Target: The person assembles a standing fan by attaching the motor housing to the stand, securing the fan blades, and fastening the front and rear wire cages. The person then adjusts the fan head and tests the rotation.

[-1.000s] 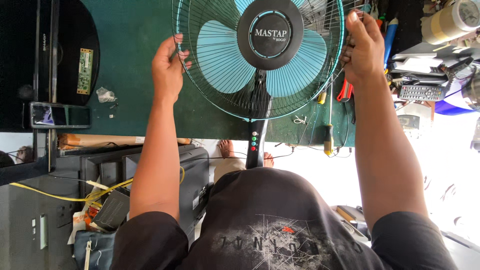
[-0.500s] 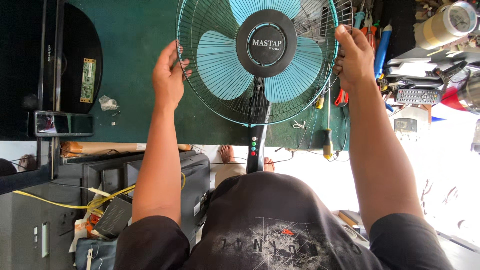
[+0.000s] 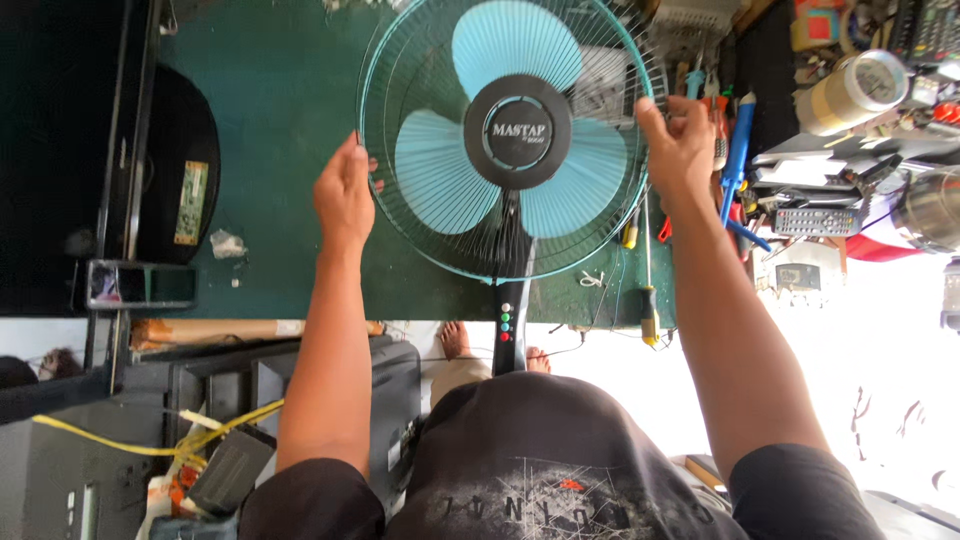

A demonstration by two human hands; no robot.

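Note:
A pedestal fan (image 3: 450, 80) with a teal wire guard, pale blue blades and a black round hub lies face up on a green bench top (image 3: 280, 120). My left hand (image 3: 345, 195) grips the guard's left rim. My right hand (image 3: 680, 140) holds the guard's right rim, fingers curled over the wire. The fan's black stem (image 3: 507, 320), with a row of coloured buttons, points toward my body over the bench edge. My bare feet (image 3: 455, 340) show below the bench.
A black flat screen panel (image 3: 110, 150) lies at the bench's left. Screwdrivers (image 3: 648, 290), a blue tool (image 3: 738, 150), a roll of tape (image 3: 850, 90) and remote controls (image 3: 815, 222) crowd the right side. Dark boxes and a yellow cable (image 3: 150, 445) sit below left.
The fan and both hands sit lower in the picture than a second ago. My right hand has shifted inward along the rim. Both hands keep hold of the guard.

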